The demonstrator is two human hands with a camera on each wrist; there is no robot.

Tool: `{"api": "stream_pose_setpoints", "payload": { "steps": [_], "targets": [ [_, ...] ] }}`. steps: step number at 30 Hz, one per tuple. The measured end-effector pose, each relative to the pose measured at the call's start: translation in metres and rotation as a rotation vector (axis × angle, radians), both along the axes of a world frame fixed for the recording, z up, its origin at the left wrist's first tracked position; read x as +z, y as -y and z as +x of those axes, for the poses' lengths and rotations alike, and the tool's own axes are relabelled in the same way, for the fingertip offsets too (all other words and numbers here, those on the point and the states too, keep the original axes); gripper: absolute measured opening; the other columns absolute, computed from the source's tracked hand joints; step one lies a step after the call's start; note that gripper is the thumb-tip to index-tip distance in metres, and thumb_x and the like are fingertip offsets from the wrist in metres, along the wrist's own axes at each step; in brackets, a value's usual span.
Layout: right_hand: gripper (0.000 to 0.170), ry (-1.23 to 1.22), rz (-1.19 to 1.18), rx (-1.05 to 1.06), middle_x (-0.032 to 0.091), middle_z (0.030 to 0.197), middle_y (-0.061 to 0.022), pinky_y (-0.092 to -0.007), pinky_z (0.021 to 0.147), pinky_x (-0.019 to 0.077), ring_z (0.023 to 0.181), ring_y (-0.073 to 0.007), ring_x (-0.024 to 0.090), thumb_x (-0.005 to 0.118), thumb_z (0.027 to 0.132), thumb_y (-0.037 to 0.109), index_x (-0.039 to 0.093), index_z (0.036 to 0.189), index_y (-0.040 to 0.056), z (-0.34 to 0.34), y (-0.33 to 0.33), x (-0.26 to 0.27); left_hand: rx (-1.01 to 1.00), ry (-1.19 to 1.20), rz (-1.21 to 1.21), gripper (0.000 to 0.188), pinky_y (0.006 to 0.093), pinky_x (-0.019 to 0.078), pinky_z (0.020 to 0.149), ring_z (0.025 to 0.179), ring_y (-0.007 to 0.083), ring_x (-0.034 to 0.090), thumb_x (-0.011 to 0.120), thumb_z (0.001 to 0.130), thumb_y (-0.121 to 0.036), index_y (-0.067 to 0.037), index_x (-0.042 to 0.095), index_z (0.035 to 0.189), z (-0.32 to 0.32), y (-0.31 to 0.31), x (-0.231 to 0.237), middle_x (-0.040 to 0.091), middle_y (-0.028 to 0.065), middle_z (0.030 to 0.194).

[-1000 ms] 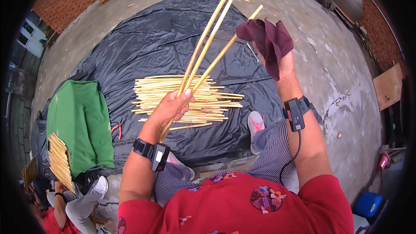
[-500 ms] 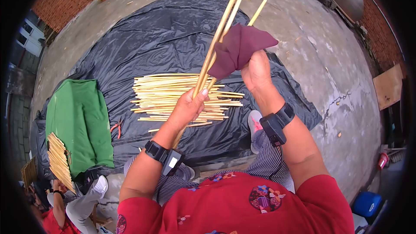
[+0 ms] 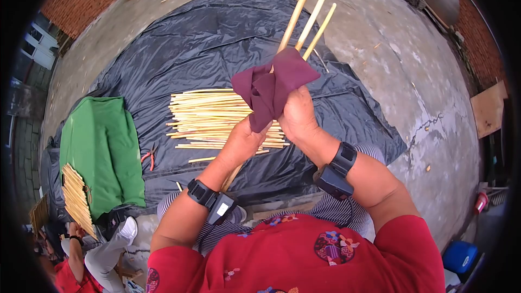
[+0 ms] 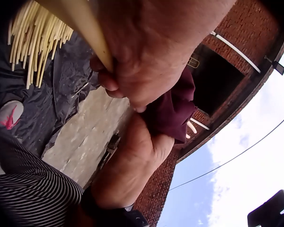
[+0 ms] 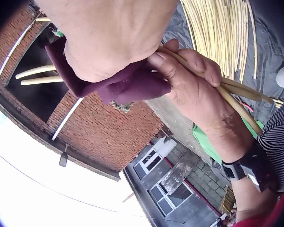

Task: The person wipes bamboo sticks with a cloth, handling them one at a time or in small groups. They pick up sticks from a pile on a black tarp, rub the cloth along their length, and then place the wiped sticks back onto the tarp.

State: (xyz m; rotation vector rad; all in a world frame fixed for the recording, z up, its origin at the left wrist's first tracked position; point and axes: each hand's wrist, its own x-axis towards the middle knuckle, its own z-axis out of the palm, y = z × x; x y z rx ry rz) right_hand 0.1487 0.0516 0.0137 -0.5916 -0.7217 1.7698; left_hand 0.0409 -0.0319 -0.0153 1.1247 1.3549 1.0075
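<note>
My left hand (image 3: pixel 241 142) grips three pale yellow sticks (image 3: pixel 313 17) near their lower part, fingers curled round them in the right wrist view. The sticks slant up and away, tips spread apart. A dark purple cloth (image 3: pixel 279 78) is wrapped over the sticks just above that hand. With my right hand (image 3: pixel 300 113) I hold the cloth around them, its fingers mostly hidden beneath the folds. Both hands are close together, the cloth's lower corner overlapping the left thumb. Below, a pile of similar sticks (image 3: pixel 203 116) lies on a black plastic sheet (image 3: pixel 190 49).
Left of the pile are red-handled pliers (image 3: pixel 149 157) and a green cloth (image 3: pixel 100 152) with a row of short sticks (image 3: pixel 77 198) at its corner. Another person (image 3: pixel 81 260) sits at lower left. A board (image 3: pixel 488 108) leans at the right.
My right hand has brought the purple cloth leftward and down from the sticks' upper part, and it now wraps them close to my left hand. The sticks have shifted slightly to the right.
</note>
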Motion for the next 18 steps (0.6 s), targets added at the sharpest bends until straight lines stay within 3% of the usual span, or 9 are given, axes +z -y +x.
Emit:
{"api": "stream_pose_setpoints", "payload": {
  "steps": [3, 6, 7, 10, 11, 14, 18],
  "targets": [
    [0.017, -0.048, 0.068, -0.052, 0.059, 0.09, -0.004, -0.0265, 0.069, 0.0495, 0.081, -0.012, 0.058, 0.057, 0.092, 0.017, 0.057, 0.102, 0.0037, 0.008, -0.017, 0.016, -0.024, -0.033, 0.007, 0.025, 0.0306, 0.0421, 0.055, 0.06, 0.0163, 0.055, 0.053, 0.096, -0.026, 0.0, 0.052, 0.099, 0.005, 0.001, 0.006, 0.055, 0.0058, 0.068],
    [0.019, -0.037, 0.091, -0.06, 0.059, 0.09, -0.0038, -0.0318, 0.071, 0.0517, 0.082, -0.0159, 0.059, 0.06, 0.09, 0.019, 0.055, 0.104, 0.0062, 0.03, -0.048, 0.015, -0.058, -0.254, 0.095, 0.032, 0.0372, 0.0442, 0.058, 0.061, 0.029, 0.058, 0.056, 0.093, -0.031, -0.001, 0.052, 0.102, 0.001, 0.005, -0.017, 0.058, 0.0141, 0.07],
    [0.021, -0.039, 0.06, -0.075, 0.058, 0.093, -0.0029, -0.0316, 0.074, 0.0513, 0.085, -0.0151, 0.059, 0.061, 0.09, 0.019, 0.054, 0.107, 0.0072, 0.03, -0.044, 0.013, -0.062, -0.387, 0.096, 0.035, 0.0428, 0.0447, 0.064, 0.07, 0.0391, 0.059, 0.057, 0.092, -0.034, -0.001, 0.053, 0.103, 0.001, 0.005, -0.005, 0.059, 0.0208, 0.075],
    [0.026, 0.043, 0.053, -0.047, 0.057, 0.098, -0.0008, -0.0309, 0.079, 0.0502, 0.091, -0.0132, 0.057, 0.062, 0.09, 0.019, 0.052, 0.112, 0.0096, 0.013, -0.014, 0.01, -0.063, -0.6, 0.08, 0.03, 0.0329, 0.0474, 0.07, 0.076, 0.0184, 0.059, 0.06, 0.092, -0.024, -0.001, 0.054, 0.11, -0.01, -0.002, -0.008, 0.063, 0.0105, 0.082],
    [0.028, 0.085, 0.059, -0.023, 0.056, 0.099, -0.0002, -0.0306, 0.081, 0.0498, 0.093, -0.0126, 0.057, 0.063, 0.089, 0.02, 0.051, 0.113, 0.0103, 0.008, -0.007, 0.009, -0.041, -0.468, 0.117, 0.031, 0.032, 0.0479, 0.074, 0.083, 0.0205, 0.062, 0.061, 0.091, -0.025, -0.002, 0.055, 0.111, -0.015, -0.006, -0.009, 0.066, 0.0132, 0.088],
    [0.021, 0.022, 0.087, 0.023, 0.056, 0.097, 0.0006, -0.026, 0.077, 0.0497, 0.088, -0.0093, 0.057, 0.061, 0.09, 0.01, 0.055, 0.11, 0.0083, 0.011, -0.016, 0.008, -0.03, -0.432, 0.165, 0.037, 0.0431, 0.048, 0.07, 0.083, 0.0396, 0.063, 0.059, 0.09, -0.034, -0.003, 0.055, 0.11, -0.019, -0.005, -0.003, 0.065, 0.0224, 0.086],
    [0.014, -0.099, 0.08, -0.1, 0.058, 0.096, -0.002, -0.0281, 0.074, 0.0517, 0.087, -0.013, 0.059, 0.06, 0.09, 0.013, 0.055, 0.102, 0.0089, 0.032, -0.051, 0.012, -0.134, -0.657, 0.095, 0.033, 0.0388, 0.0477, 0.067, 0.074, 0.0334, 0.063, 0.061, 0.09, -0.031, -0.003, 0.054, 0.106, -0.02, -0.002, 0.017, 0.064, 0.0186, 0.08]
  ]
}}
